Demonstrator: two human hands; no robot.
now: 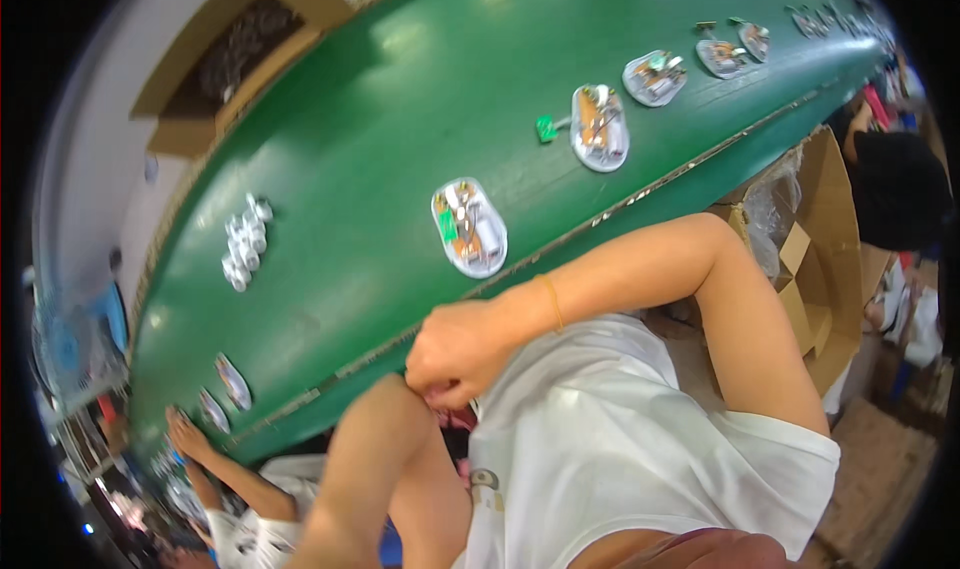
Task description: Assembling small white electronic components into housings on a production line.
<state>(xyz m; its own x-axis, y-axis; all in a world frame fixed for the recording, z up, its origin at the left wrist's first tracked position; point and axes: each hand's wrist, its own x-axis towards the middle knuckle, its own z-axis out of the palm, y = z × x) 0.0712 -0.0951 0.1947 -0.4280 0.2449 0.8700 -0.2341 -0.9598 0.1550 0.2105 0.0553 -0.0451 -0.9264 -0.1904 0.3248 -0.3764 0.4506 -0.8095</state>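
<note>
My right hand (457, 356), with a yellow band (551, 303) on its wrist, is curled closed against my bent left arm (385, 419), near the elbow. What its fingers hold, if anything, is hidden. My left hand does not show. Just beyond the right hand, on the green conveyor belt (350, 269), lies an open white oval housing (470, 229) with a small green circuit board, wires and a white cylinder inside. Farther right sits a similar housing (600, 129), its green board (546, 129) hanging out to the left on a wire.
More open housings (655, 78) line the belt toward the far right. White cylindrical parts (246, 244) lie clustered at left. Cardboard boxes stand beyond the belt (190, 134) and at my right (835, 259). A co-worker's hands (185, 437) are at the belt's left end, near two housings (233, 381).
</note>
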